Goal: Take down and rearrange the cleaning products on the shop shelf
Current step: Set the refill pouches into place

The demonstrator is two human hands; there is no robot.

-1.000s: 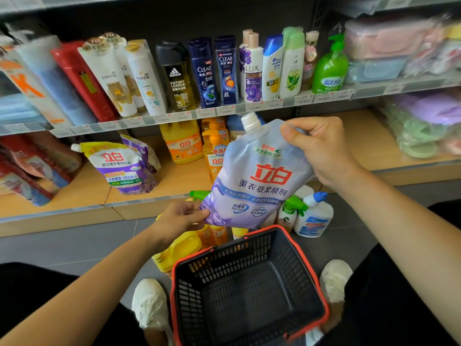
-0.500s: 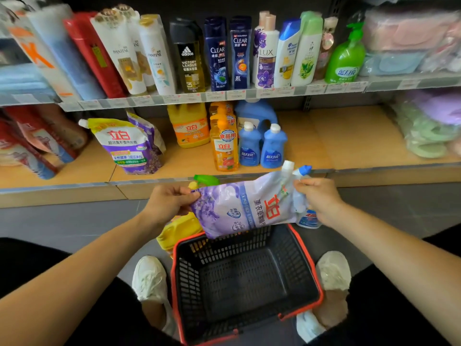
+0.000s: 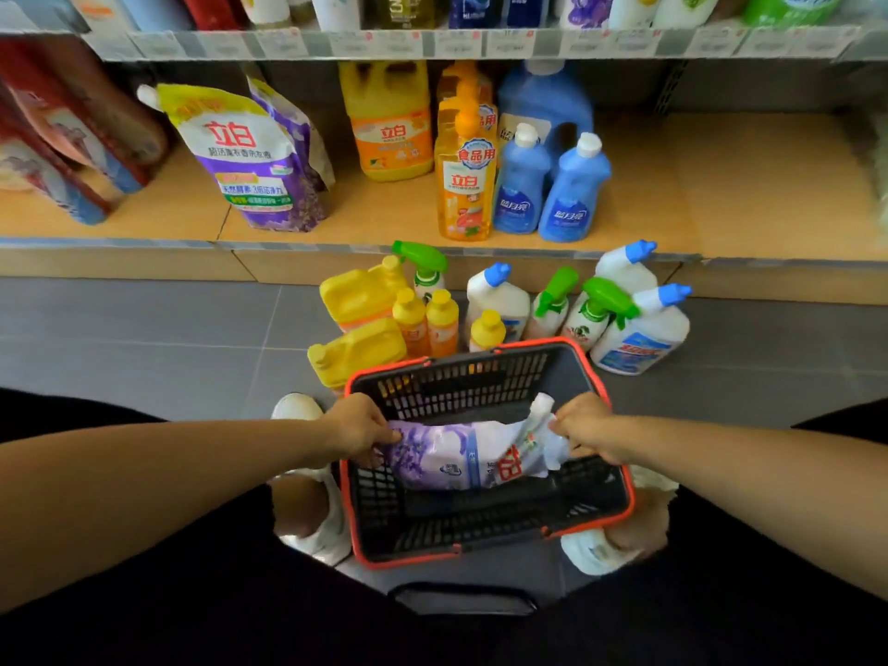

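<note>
The black basket with a red rim sits on the floor between the person's feet. Far behind the basket, to its left, a purple bag stands on the wooden shelf. Just behind the basket's left corner, yellow jugs stand on the floor.

The left hand is over the basket's left side. Its fingers are curled and pinch the purple bottom end of the soft pouch. The pouch lies sideways, partly down inside the basket, with its white cap toward the basket's right side. I cannot tell if it touches the basket's bottom.

The right hand is over the basket's right side and pinches the pouch's top corner, next to the cap. Behind the basket's right corner, green spray bottles and white bottles with blue tops stand on the floor.
</note>
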